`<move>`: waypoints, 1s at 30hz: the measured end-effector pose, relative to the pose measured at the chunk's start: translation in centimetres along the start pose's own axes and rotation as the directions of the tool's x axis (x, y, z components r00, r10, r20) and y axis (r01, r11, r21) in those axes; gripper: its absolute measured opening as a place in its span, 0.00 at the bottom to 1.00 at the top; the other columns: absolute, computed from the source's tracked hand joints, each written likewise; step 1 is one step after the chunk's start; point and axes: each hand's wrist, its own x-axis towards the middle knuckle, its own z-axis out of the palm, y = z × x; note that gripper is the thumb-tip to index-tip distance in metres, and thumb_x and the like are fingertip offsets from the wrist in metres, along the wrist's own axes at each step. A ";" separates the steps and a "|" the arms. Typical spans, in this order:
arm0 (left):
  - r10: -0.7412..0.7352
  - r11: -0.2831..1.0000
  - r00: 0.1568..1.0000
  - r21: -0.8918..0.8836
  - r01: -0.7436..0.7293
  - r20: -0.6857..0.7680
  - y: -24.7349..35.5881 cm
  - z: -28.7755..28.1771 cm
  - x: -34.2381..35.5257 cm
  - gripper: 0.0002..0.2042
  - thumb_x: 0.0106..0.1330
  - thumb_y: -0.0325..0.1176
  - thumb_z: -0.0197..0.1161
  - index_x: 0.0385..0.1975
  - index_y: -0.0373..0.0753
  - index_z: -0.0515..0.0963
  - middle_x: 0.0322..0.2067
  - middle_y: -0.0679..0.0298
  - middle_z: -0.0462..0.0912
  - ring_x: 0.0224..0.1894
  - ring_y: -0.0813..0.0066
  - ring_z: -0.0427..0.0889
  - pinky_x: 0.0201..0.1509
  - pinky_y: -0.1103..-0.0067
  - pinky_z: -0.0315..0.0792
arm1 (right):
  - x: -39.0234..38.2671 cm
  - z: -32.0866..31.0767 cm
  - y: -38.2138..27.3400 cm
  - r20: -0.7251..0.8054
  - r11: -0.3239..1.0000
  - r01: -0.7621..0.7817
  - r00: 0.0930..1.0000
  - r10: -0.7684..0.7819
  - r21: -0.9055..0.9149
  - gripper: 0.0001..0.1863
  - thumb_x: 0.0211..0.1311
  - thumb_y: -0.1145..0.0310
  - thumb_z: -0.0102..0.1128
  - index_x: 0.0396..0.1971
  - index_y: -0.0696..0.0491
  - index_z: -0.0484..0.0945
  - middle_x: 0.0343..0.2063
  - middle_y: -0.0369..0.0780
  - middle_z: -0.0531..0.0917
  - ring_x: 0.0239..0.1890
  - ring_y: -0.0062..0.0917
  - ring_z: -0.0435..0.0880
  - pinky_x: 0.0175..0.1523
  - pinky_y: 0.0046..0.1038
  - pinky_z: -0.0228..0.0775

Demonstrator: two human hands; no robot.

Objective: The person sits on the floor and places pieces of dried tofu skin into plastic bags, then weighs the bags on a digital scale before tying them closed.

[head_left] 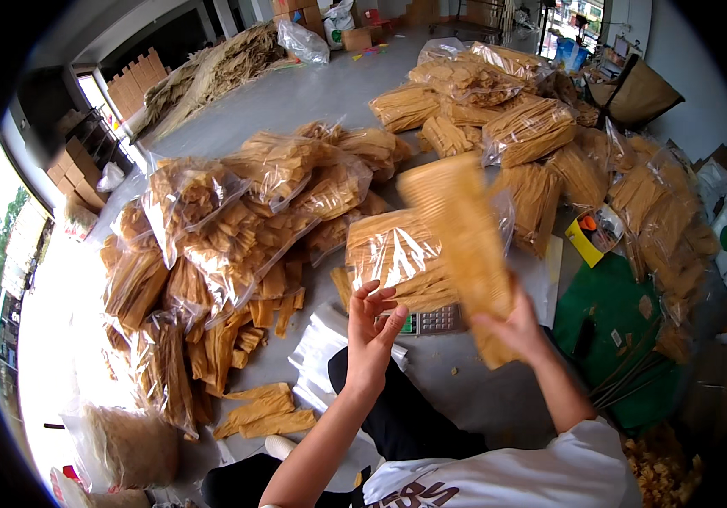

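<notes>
My right hand [511, 326] grips the lower end of a long, flat tan ribbed sheet [456, 224], which stands raised and is blurred by motion. It looks like dried bean curd skin, though I cannot be sure of the kind. My left hand [372, 334] is held up just left of it, fingers apart and nothing in them. Behind both hands, a clear plastic pack of tan strips [393, 250] lies on a scale whose keypad [439, 320] shows below it. The raised sheet hides part of this pack.
Bagged tan strips form a heap [236, 203] at left and another heap [524, 127] at far right. Clear plastic bags [321, 347] lie by my knee. Loose strips [266, 411] rest on the floor. A yellow box [588, 237] sits beside a green mat [600, 313].
</notes>
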 end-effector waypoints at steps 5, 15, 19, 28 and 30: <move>-0.151 0.988 0.988 -0.016 0.152 0.030 -5.5 -0.2 3.3 0.18 0.60 0.29 0.58 0.49 0.40 0.63 0.39 0.64 0.74 0.40 0.78 0.72 0.45 0.81 0.65 | 0.7 -12.4 8.2 -0.454 0.969 -0.214 0.880 0.138 -0.121 0.32 0.45 0.74 0.65 0.52 0.58 0.61 0.42 0.41 0.76 0.42 0.25 0.76 0.44 0.25 0.70; -0.295 0.952 0.955 0.090 0.293 0.009 -13.1 4.6 8.5 0.18 0.56 0.25 0.56 0.48 0.37 0.65 0.37 0.63 0.74 0.35 0.79 0.71 0.37 0.82 0.67 | 2.8 -19.8 17.1 -0.115 0.781 -0.405 0.909 0.401 -0.475 0.31 0.43 0.70 0.67 0.51 0.58 0.66 0.41 0.37 0.77 0.44 0.22 0.74 0.49 0.24 0.65; -0.231 0.919 0.973 0.326 0.221 -0.010 -15.8 5.3 9.7 0.21 0.54 0.24 0.56 0.50 0.34 0.64 0.43 0.57 0.73 0.42 0.70 0.73 0.44 0.78 0.68 | 3.8 -20.1 15.1 0.236 0.770 -0.366 0.806 0.543 -0.523 0.32 0.43 0.68 0.68 0.52 0.57 0.67 0.43 0.39 0.77 0.46 0.22 0.73 0.51 0.24 0.64; -0.064 0.804 0.993 0.595 -0.010 0.103 -18.7 4.9 11.6 0.29 0.52 0.25 0.57 0.57 0.36 0.59 0.50 0.49 0.70 0.53 0.56 0.69 0.57 0.71 0.63 | 3.9 -18.3 13.4 0.292 0.800 -0.345 0.800 0.524 -0.491 0.33 0.43 0.68 0.69 0.52 0.57 0.67 0.45 0.39 0.75 0.48 0.22 0.72 0.52 0.22 0.63; -0.056 0.828 0.985 0.558 -0.045 0.164 -19.4 5.2 11.8 0.30 0.51 0.30 0.64 0.55 0.36 0.61 0.50 0.50 0.71 0.51 0.54 0.72 0.55 0.72 0.65 | 3.7 -17.9 13.0 0.356 0.824 -0.356 0.773 0.525 -0.442 0.33 0.43 0.68 0.69 0.52 0.57 0.67 0.44 0.40 0.76 0.48 0.23 0.72 0.52 0.23 0.63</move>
